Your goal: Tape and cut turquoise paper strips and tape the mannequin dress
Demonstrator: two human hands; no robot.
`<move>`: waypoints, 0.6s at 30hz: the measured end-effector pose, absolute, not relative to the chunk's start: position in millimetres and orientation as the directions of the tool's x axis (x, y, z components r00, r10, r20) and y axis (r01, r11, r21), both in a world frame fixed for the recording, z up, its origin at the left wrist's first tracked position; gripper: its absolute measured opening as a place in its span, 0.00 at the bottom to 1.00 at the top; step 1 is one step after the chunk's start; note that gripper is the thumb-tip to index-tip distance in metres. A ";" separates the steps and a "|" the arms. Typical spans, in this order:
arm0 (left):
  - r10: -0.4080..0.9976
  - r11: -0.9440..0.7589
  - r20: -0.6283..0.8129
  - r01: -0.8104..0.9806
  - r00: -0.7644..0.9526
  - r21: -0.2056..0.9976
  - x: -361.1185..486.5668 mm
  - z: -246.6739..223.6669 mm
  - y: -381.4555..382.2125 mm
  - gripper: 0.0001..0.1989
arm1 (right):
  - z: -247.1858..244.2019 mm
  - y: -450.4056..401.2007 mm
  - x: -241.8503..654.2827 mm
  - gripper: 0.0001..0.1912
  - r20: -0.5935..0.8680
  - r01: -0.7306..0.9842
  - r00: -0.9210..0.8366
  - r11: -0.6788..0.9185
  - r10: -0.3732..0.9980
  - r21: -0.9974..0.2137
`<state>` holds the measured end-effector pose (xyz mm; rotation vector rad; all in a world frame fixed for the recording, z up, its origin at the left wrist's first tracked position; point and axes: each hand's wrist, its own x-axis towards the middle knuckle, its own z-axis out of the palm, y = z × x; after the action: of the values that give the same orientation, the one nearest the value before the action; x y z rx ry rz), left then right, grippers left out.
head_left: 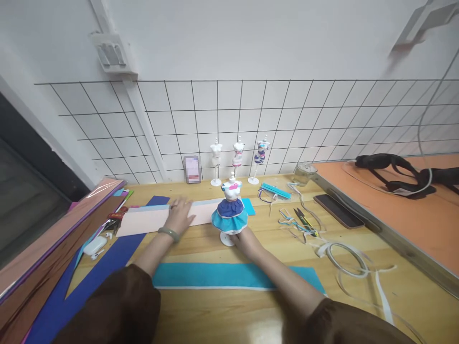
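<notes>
A miniature dress form (232, 191) stands in the middle of the table, wearing a ruffled skirt (230, 217) in dark blue over turquoise with white edging. My right hand (247, 243) is closed at its stand, just under the skirt hem, which partly hides the fingers. To the left, my left hand (179, 215) lies with fingers apart on a pale pink strip (143, 221); slight blur softens the fingertips. Beneath my right forearm stretches a turquoise fabric strip (208, 275) with a white edge.
Several more small dress forms (238, 155) stand by the wall grid, near a phone (192, 169). Yellow-black snips (304, 222), ribbon scraps, a dark phone (339, 210) and a cable coil (347, 259) lie right. Blue fabric (124, 255) and an earbud case (94, 246) lie left.
</notes>
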<state>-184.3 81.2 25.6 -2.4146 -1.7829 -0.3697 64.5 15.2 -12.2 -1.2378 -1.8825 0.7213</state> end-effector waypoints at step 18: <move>0.932 -0.359 0.057 0.890 0.358 0.282 -185.2 42.9 9.5 0.20 | 3.0 2.4 109.4 0.15 0.168 0.671 -0.268 0.309 0.949 -0.674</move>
<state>-185.2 9.5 42.9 -2.7495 -1.8725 -0.3498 109.4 2.4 3.0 -1.4302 -2.0275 0.6549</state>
